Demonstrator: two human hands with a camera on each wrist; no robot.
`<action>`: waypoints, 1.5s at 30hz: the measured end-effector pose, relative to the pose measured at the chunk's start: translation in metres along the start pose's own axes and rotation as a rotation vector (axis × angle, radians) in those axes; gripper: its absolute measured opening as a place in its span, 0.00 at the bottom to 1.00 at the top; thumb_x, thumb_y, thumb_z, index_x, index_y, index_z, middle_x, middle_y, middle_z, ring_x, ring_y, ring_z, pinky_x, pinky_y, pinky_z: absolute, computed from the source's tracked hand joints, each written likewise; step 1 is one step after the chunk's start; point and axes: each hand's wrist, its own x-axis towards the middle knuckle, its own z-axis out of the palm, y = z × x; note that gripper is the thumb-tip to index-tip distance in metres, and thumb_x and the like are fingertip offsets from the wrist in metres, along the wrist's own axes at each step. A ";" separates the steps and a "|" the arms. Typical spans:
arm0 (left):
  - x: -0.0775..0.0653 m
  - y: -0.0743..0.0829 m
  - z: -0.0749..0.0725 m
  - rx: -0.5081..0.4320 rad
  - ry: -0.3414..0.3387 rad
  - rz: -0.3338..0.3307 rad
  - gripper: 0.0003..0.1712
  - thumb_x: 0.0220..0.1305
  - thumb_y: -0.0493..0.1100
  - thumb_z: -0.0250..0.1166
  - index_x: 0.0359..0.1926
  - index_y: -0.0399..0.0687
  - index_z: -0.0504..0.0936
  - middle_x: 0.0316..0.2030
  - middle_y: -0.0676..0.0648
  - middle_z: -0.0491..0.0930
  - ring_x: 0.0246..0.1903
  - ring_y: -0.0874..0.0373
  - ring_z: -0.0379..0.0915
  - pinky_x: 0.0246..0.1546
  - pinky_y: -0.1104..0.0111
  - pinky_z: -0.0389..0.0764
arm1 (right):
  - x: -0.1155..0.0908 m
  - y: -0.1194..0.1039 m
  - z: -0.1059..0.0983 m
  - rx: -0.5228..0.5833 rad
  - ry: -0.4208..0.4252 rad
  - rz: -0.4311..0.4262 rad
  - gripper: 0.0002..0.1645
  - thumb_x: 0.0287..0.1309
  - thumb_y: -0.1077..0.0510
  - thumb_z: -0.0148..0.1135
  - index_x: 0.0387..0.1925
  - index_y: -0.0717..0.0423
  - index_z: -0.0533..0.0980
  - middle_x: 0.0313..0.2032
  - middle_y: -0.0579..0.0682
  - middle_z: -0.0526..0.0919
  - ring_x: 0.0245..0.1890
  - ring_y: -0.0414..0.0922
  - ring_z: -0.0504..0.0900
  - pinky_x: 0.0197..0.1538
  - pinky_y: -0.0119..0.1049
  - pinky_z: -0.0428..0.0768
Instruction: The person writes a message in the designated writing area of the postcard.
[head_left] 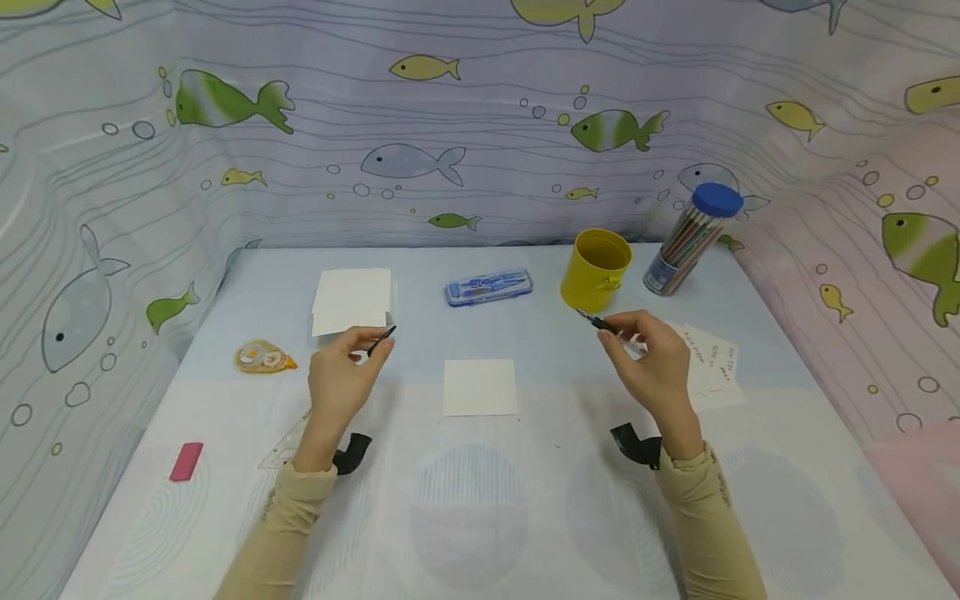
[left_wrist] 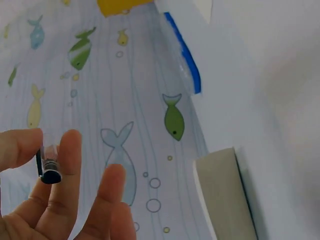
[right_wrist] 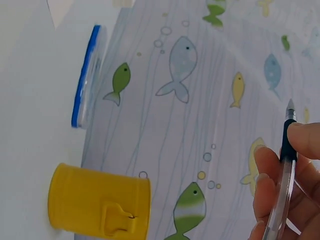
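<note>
My left hand [head_left: 343, 371] pinches a pen cap [left_wrist: 51, 167], clear with a dark end and clip, between thumb and fingertip above the table. In my right hand [head_left: 651, 358] is an uncapped pen [right_wrist: 285, 185] with a black grip and clear barrel, its metal tip pointing away from the fingers. Both hands are held up, apart from each other. Between them a square white sheet of paper [head_left: 480, 387] lies flat on the table. Beyond my left hand rests a stack of white paper [head_left: 352, 296], seen as a thick pale block in the left wrist view.
A blue geometry set case [head_left: 489, 287], a yellow mug [head_left: 596, 271] and a blue-lidded jar of pencils [head_left: 692, 242] stand along the back. On the left lie a correction tape [head_left: 262, 357], a clear set square [head_left: 283, 446] and a red eraser [head_left: 186, 461]. Written notes [head_left: 712, 367] lie right.
</note>
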 end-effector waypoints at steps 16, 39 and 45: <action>0.002 -0.019 0.014 0.209 -0.263 -0.188 0.14 0.63 0.52 0.63 0.39 0.48 0.86 0.36 0.42 0.87 0.22 0.54 0.77 0.16 0.70 0.68 | -0.006 -0.004 0.009 0.052 -0.060 0.070 0.12 0.47 0.69 0.72 0.35 0.63 0.80 0.27 0.55 0.85 0.23 0.35 0.73 0.26 0.21 0.66; 0.001 -0.032 0.020 0.346 -0.509 -0.164 0.12 0.65 0.47 0.64 0.43 0.46 0.86 0.34 0.46 0.87 0.25 0.58 0.80 0.19 0.69 0.74 | -0.007 -0.008 0.013 0.009 -0.128 0.055 0.18 0.52 0.66 0.70 0.47 0.58 0.80 0.25 0.54 0.86 0.14 0.32 0.64 0.17 0.22 0.63; -0.002 -0.034 0.022 0.350 -0.492 -0.167 0.12 0.65 0.49 0.64 0.42 0.47 0.86 0.36 0.45 0.87 0.27 0.56 0.81 0.20 0.67 0.76 | -0.007 -0.006 0.014 0.039 -0.117 0.044 0.18 0.51 0.68 0.69 0.46 0.57 0.81 0.27 0.55 0.86 0.12 0.31 0.58 0.14 0.23 0.57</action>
